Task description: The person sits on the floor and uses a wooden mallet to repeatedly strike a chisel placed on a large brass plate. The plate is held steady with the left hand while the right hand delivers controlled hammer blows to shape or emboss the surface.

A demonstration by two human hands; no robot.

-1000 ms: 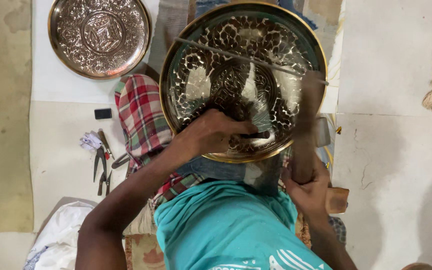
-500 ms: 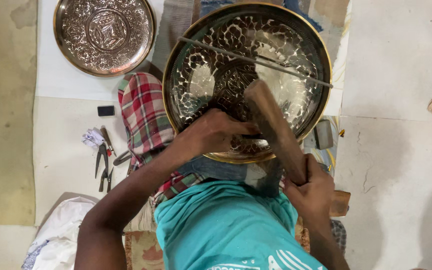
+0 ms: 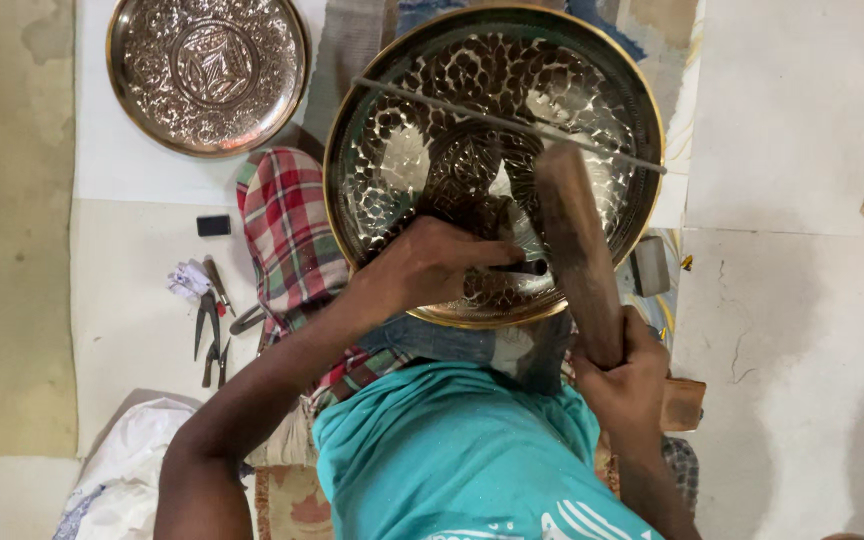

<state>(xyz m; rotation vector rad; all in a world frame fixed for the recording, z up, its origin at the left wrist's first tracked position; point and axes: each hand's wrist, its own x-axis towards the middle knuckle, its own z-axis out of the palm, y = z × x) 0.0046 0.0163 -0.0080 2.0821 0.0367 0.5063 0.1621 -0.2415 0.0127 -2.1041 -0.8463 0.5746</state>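
a large engraved tray (image 3: pixel 432 110) is propped between the hands, its lower rim over the lap. the left hand (image 3: pixel 430 268) is closed on a punch (image 3: pixel 520 267), whose tip is set against the tray's lower middle. the right hand (image 3: pixel 632 378) is gripped round a wooden mallet (image 3: pixel 574 240), raised over the tray's right half. a thin rod (image 3: pixel 512 125) is laid across the tray. the punch's shaft is mostly hidden by the fingers. a smaller plate (image 3: pixel 208 72) is seen at upper left, pliers (image 3: pixel 208 335) beside the checked cloth (image 3: pixel 287 230).
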